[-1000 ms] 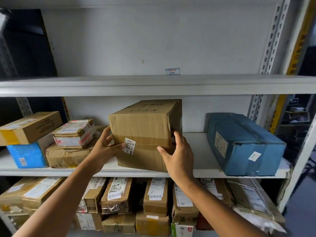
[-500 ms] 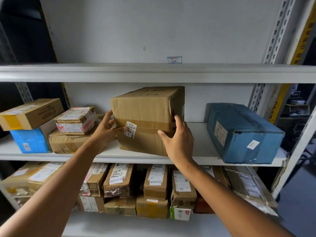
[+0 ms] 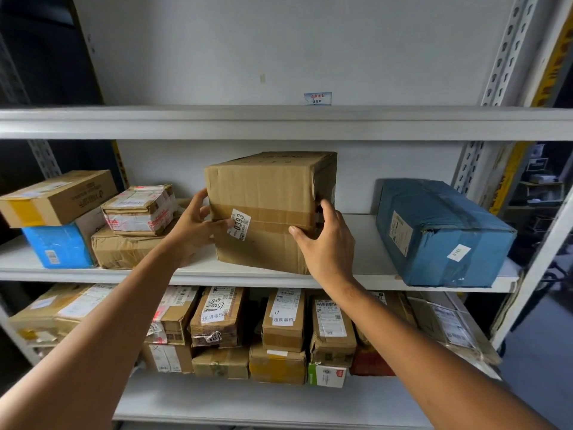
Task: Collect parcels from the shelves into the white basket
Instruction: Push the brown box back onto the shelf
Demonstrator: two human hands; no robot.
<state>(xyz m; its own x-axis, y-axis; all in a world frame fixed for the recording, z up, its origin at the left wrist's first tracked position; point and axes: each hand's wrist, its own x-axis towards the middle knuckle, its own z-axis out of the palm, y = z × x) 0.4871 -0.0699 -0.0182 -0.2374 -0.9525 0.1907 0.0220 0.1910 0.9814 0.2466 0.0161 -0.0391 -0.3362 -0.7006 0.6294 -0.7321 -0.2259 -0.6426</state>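
Note:
A large brown cardboard parcel (image 3: 273,193) with a white "0393" sticker stands on the middle shelf (image 3: 366,243), slightly turned. My left hand (image 3: 195,228) holds its left front corner, thumb on the front near the sticker. My right hand (image 3: 325,243) grips its right front edge, thumb on the front and fingers round the side. The white basket is not in view.
A blue wrapped parcel (image 3: 440,234) lies to the right on the same shelf. Left of my hands sit a taped small box (image 3: 139,209), a crumpled brown box (image 3: 124,249) and a yellow-taped box (image 3: 59,197) on a blue one. Several labelled parcels fill the lower shelf (image 3: 279,401).
The view has tilted so the shelves sit a little differently in the frame. Both hands keep their hold on the brown parcel, which stays on the shelf.

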